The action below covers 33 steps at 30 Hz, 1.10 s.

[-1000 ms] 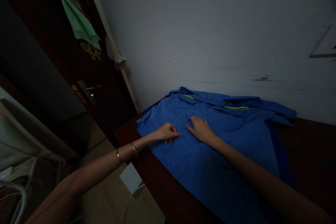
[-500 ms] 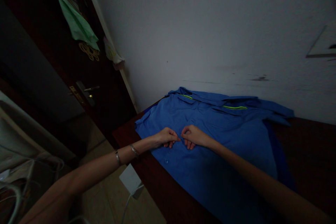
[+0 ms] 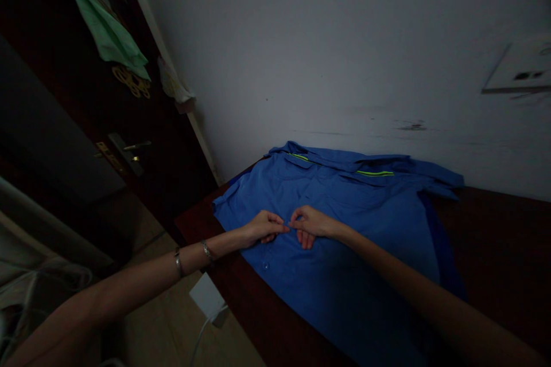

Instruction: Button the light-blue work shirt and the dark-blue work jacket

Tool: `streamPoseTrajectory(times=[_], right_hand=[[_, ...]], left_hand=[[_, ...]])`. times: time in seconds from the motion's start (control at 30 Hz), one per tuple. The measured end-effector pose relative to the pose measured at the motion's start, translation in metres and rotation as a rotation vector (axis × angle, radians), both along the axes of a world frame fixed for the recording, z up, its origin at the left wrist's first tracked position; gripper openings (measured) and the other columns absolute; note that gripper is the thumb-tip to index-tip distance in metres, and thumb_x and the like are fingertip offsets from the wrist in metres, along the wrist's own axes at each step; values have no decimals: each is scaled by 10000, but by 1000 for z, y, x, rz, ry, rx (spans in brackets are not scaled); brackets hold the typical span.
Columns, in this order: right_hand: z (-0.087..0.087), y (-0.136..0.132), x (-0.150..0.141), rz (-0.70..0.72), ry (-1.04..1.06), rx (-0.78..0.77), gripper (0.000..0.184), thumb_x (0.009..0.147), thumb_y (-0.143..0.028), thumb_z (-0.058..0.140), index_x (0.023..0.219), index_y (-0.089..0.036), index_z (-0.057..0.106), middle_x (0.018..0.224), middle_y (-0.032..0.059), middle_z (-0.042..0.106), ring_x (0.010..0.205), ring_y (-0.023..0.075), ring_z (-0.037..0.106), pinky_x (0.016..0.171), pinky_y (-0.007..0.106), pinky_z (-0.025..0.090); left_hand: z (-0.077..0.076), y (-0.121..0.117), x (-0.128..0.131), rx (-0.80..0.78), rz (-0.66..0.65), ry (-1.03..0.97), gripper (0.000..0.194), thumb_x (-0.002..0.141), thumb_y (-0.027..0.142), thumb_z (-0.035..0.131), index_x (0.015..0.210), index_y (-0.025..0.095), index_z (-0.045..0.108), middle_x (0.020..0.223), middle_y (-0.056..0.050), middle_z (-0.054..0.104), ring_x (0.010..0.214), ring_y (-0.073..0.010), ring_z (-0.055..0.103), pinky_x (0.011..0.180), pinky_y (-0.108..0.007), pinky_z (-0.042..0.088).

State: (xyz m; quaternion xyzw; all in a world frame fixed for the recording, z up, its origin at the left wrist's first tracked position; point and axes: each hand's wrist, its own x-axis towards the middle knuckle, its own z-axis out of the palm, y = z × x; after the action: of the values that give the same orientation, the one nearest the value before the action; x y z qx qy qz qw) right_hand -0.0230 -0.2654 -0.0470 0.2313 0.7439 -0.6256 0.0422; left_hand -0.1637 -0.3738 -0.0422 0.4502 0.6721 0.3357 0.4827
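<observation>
A blue work shirt (image 3: 344, 264) with yellow-green piping by its chest pockets lies spread on a dark red-brown table (image 3: 241, 287). Both hands meet at its front, around the middle of the button strip. My left hand (image 3: 263, 227), with two bracelets on the wrist and forearm, pinches the shirt front between thumb and forefinger. Facing it, almost touching, my right hand (image 3: 310, 225) pinches the shirt too, its other fingers curled down on the cloth. What lies right between the fingertips is too small to make out. A button (image 3: 266, 266) shows nearer the table edge.
A pale wall (image 3: 301, 40) rises behind the table, with a socket plate (image 3: 516, 66) at right. To the left stands a dark door (image 3: 172, 155) with a handle (image 3: 138, 145) and a hanging green cloth (image 3: 103, 28). A white box with a cable (image 3: 207, 297) sits below the table edge.
The view has shifted slightly, so the scene sits further left. Both hands keep their pinch at the same spot on the shirt, the fingertips a little closer together.
</observation>
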Motion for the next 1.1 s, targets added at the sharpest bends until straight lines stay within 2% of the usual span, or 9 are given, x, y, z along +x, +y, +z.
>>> streamPoseTrajectory(times=[0.2,0.43,0.53,0.67,0.83,0.93,1.1], right_hand=[[6,-1,1,25,-42,49,137,891,-254,373,967,-141,385,404,-44,533,348,122,549,391,197,471],[-1,-5,1,86,-10,157,145,908,-257,273,992,-158,339,428,-55,514,346,124,540,351,190,437],[2,-10,5,116,20,325,165,907,-253,251,992,-153,350,452,-54,499,343,106,526,340,165,407],[11,-21,11,147,27,671,219,910,-253,228,983,-127,391,540,13,548,375,103,536,360,162,379],[13,-27,12,149,15,1102,231,906,-266,278,961,-114,443,762,146,615,615,190,626,520,236,429],[10,-30,10,132,-40,1200,230,904,-252,280,991,-116,443,796,159,619,725,233,631,585,271,441],[7,-33,9,117,-44,1242,217,894,-202,297,1019,-116,452,813,159,629,759,235,631,623,287,452]], left_hand=[[-4,0,-1,0,66,-47,306,609,411,662,656,139,530,386,90,355,331,-29,267,347,-177,180],[1,-3,-3,-15,40,-51,272,623,353,638,571,156,458,384,88,328,339,-28,235,357,-187,152],[3,-5,-2,-5,36,-51,251,620,330,624,563,156,452,387,89,320,344,-29,239,356,-186,153],[5,-6,2,7,65,-19,243,615,327,612,561,157,447,389,87,334,345,-30,252,357,-185,163],[3,-7,2,34,84,-11,239,615,324,612,571,157,447,399,90,330,351,-25,250,365,-182,165],[0,-7,1,63,86,-9,231,617,314,610,574,155,447,414,87,336,356,-25,260,366,-180,170],[-5,-5,2,100,89,41,216,622,313,605,585,145,473,426,76,370,361,-30,279,371,-184,182]])
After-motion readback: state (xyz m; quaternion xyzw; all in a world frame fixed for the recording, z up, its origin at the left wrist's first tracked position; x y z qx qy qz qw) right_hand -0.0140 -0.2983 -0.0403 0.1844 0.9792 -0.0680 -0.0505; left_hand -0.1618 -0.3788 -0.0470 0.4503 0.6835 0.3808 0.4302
